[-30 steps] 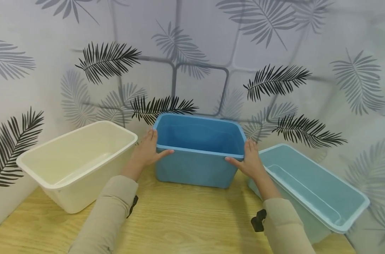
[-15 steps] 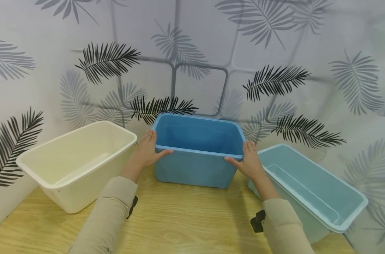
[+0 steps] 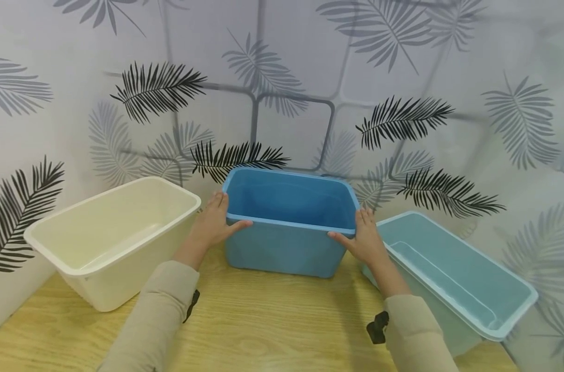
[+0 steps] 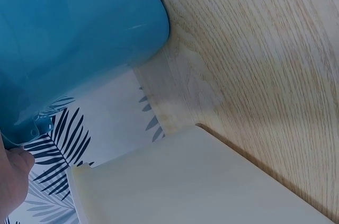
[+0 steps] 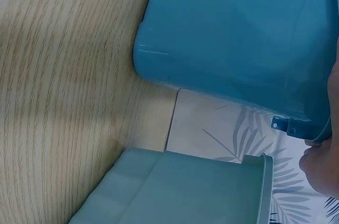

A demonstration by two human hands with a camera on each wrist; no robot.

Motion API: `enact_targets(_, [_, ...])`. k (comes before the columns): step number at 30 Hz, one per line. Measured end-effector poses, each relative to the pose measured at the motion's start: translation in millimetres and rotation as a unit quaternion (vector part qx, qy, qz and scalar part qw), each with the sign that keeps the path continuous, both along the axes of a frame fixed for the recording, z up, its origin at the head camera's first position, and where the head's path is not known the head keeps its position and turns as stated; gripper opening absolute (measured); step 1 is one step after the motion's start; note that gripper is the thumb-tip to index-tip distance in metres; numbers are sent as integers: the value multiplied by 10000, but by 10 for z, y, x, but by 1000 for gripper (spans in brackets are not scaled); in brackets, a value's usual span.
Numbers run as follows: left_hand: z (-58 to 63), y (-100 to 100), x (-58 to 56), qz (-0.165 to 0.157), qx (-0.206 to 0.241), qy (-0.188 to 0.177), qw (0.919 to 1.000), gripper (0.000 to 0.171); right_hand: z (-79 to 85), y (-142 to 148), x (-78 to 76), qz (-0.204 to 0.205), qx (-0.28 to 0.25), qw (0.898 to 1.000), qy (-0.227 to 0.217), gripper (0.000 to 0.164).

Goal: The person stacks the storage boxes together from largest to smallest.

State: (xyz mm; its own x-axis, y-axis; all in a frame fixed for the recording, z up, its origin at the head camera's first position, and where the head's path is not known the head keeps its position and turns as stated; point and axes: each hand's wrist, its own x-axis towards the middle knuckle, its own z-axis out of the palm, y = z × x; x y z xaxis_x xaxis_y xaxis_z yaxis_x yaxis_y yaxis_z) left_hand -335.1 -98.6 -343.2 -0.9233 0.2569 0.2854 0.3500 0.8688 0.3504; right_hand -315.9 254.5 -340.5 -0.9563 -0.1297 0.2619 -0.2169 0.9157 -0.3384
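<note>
A deep blue plastic storage bin (image 3: 282, 248) stands upright on the table against the wall, its inside bare. My left hand (image 3: 210, 225) grips its left end, thumb along the front just below the rim and fingers at the side. At the opposite end my right hand (image 3: 366, 237) holds the bin the same way. In the left wrist view, fingertips of the left hand (image 4: 15, 176) curl at the rim of the blue bin (image 4: 79, 28). The right wrist view catches part of the right hand (image 5: 320, 166) under the rim, near a small tab on the bin (image 5: 228, 38).
A cream bin (image 3: 123, 279) sits angled at the left, close beside my left forearm. To the right, a pale green-blue bin (image 3: 449, 243) stands angled behind my right forearm. Wood-grain table (image 3: 272, 320) lies in front; a leaf-patterned wall covering (image 3: 291, 62) rises behind.
Both hands and the blue bin have shifted very slightly toward me and to the left. The hold on the bin is the same, and the other two bins stay put.
</note>
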Motion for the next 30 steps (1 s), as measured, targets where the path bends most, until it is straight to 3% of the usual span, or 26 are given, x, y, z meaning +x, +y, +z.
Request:
enact_targets(7, [-71,-17,-10,-42,118,159,9998,118,-9,-3,36,-32,95,9999,125,108])
enact_targets(14, [-15,-15,55,35,-51,35,10000,104,-11,-15,48,-38,130,9996,249,108])
enact_targets(30, [-59,-44,136,63,7,273,9996,107,-32,-53,133,-153,207,9992,302,107])
